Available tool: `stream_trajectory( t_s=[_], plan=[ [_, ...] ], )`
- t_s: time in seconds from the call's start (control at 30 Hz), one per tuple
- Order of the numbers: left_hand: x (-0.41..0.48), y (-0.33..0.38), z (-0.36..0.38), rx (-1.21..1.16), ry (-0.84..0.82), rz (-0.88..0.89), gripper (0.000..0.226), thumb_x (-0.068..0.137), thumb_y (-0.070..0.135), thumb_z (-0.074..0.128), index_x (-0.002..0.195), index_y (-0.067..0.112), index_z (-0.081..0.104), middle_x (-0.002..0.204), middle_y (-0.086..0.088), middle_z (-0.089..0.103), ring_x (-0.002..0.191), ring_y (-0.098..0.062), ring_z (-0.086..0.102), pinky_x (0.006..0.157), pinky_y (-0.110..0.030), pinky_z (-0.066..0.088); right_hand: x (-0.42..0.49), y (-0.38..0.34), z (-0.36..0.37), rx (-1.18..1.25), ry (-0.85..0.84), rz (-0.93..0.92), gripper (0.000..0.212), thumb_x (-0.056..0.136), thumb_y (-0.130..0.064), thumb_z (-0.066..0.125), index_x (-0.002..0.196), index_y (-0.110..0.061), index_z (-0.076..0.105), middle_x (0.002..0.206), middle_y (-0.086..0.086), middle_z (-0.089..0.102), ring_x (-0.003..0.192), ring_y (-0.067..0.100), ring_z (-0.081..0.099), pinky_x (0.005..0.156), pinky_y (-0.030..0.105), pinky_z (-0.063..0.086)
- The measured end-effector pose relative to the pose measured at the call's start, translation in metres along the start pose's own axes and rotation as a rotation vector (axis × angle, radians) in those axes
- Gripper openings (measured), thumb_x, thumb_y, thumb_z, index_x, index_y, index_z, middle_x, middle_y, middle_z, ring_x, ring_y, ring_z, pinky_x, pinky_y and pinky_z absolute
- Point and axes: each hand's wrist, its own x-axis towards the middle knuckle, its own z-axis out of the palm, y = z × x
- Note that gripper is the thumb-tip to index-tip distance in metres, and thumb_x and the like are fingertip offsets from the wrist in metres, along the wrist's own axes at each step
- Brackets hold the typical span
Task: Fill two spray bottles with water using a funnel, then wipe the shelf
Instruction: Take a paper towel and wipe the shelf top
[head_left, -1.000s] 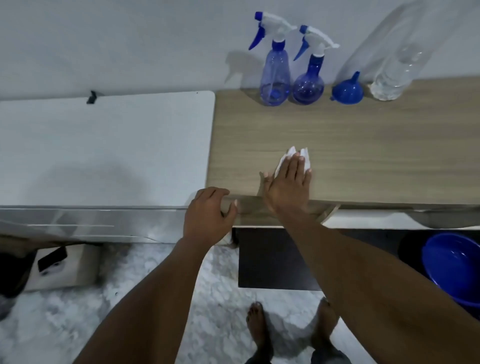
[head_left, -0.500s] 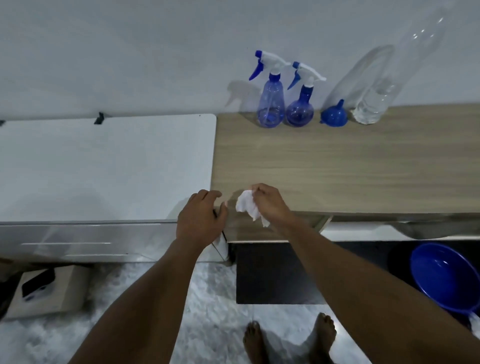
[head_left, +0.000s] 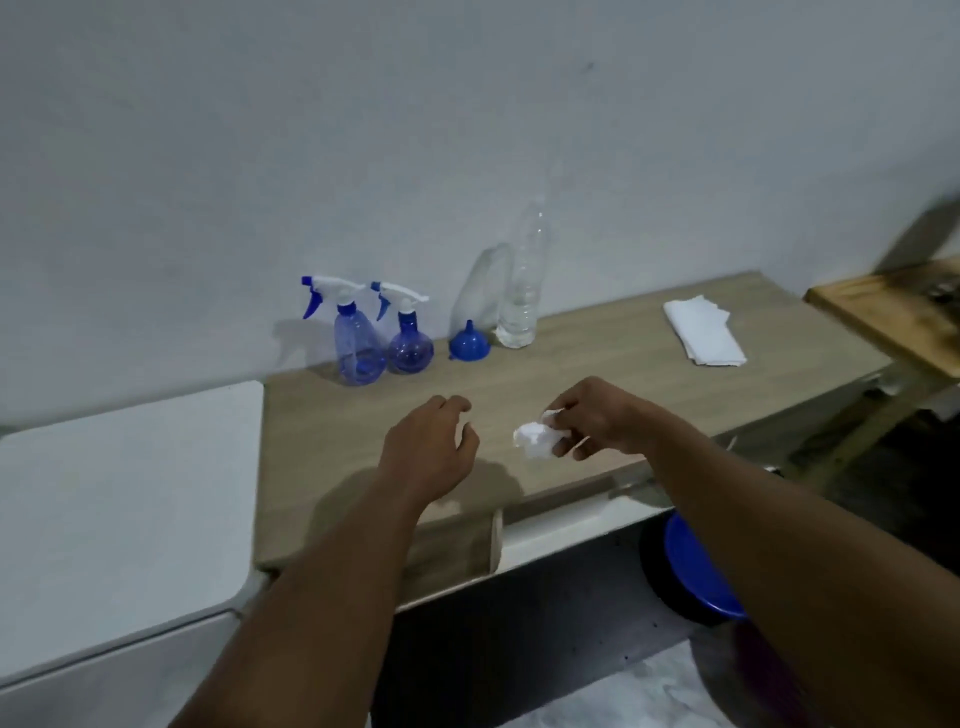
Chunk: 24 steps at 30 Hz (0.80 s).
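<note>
Light wood-grain shelf top (head_left: 571, 374): wiping judged to be the step in hand. It is best done with the wad pressed flat, in overlapping strokes, stopping short of the bottles.
Left hand (head_left: 428, 447): loosely curled, holding nothing, above the shelf.
Right hand (head_left: 597, 421): pinches the wad.
Translucent blue spray bottles (head_left: 358, 348): upright at the back wall, well beyond both hands.
Crumpled white tissue wad (head_left: 535, 439): between the hands, seemingly clear of the surface.

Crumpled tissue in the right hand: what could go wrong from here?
The crumpled tissue is only pinched by the right hand above the shelf, so it could drop. A wide wipe toward the wall might knock over the tall clear bottle or the round spray bottle, perhaps spilling water.
</note>
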Motion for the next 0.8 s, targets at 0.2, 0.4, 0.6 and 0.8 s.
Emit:
stream_trajectory(
  t_s=[0.2,0.4,0.6,0.8],
  plan=[
    [0.049,0.125,0.026,-0.009,-0.108,0.160,0.037,0.093,0.038,0.049,0.128,0.029,0.056,0.109,0.005,0.064,0.099,-0.019,0.063,0.083,-0.036,0.052,-0.048,0.032,-0.119,-0.106,0.287,-0.044,0.020,0.095,-0.009,0.063,0.101,0.009,0.071,0.079,0.025,0.061,0.057,0.023,0.052,0.047,0.027,0.046],
    [0.076,0.235,0.057,-0.009,-0.151,0.260,0.038,0.091,0.037,0.050,0.127,0.031,0.055,0.109,0.007,0.065,0.105,-0.020,0.061,0.086,-0.037,0.052,-0.102,0.066,-0.219,-0.034,0.365,-0.006,0.038,0.088,0.012,0.056,0.126,0.015,0.053,0.085,0.030,0.069,0.060,0.024,0.067,0.056,0.029,0.058],
    [0.084,0.322,0.088,-0.010,-0.191,0.330,0.040,0.090,0.035,0.050,0.129,0.031,0.055,0.111,0.006,0.068,0.105,-0.022,0.061,0.084,-0.039,0.053,-0.143,0.109,-0.286,-0.125,0.483,0.056,0.020,0.096,-0.006,0.061,0.113,0.004,0.067,0.087,0.020,0.075,0.075,0.025,0.073,0.065,0.031,0.062],
    [0.090,0.382,0.121,-0.018,-0.291,0.386,0.038,0.091,0.035,0.050,0.129,0.031,0.055,0.108,0.006,0.069,0.100,-0.023,0.062,0.079,-0.035,0.051,-0.159,0.158,-0.331,-0.111,0.582,0.073,0.011,0.090,-0.011,0.070,0.100,-0.012,0.065,0.087,0.013,0.074,0.063,0.016,0.073,0.065,0.035,0.063]
  ],
)
